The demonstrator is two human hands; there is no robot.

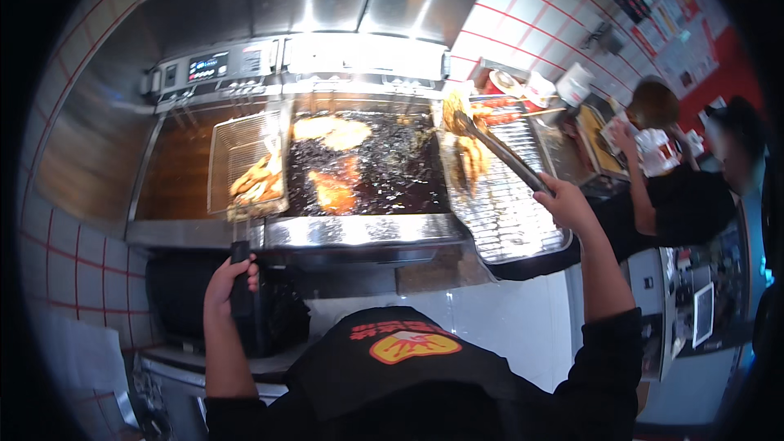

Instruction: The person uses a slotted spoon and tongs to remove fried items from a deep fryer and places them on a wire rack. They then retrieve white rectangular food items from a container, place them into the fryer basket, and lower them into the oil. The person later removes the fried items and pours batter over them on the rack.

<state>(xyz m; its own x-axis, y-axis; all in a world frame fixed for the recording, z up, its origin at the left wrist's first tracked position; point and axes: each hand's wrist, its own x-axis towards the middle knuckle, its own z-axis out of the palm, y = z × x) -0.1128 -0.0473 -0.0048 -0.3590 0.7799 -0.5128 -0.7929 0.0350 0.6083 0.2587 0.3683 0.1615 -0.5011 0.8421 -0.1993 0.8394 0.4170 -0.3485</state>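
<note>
My left hand (231, 278) grips the black handle (240, 251) of a wire fryer basket (236, 153), which holds several golden fried pieces (257, 180) in its lower right corner. The basket is over the left side of a deep fryer. My right hand (566, 202) holds metal tongs (505, 156), whose tips are at a battered fried piece (454, 109) over the upper left of a wire rack tray (508, 214). Other fried pieces (471, 159) lie on that rack. In the bubbling dark oil (392, 165) float a pale battered piece (334, 133) and a browner one (335, 187).
A control panel (211, 66) runs behind the fryer. Skewered red food (499, 109) lies at the rack's far end, near white containers (574, 84). A co-worker (680, 202) stands at the right, hands near a round brown-looking vessel (654, 103) and a plastic bag (658, 150).
</note>
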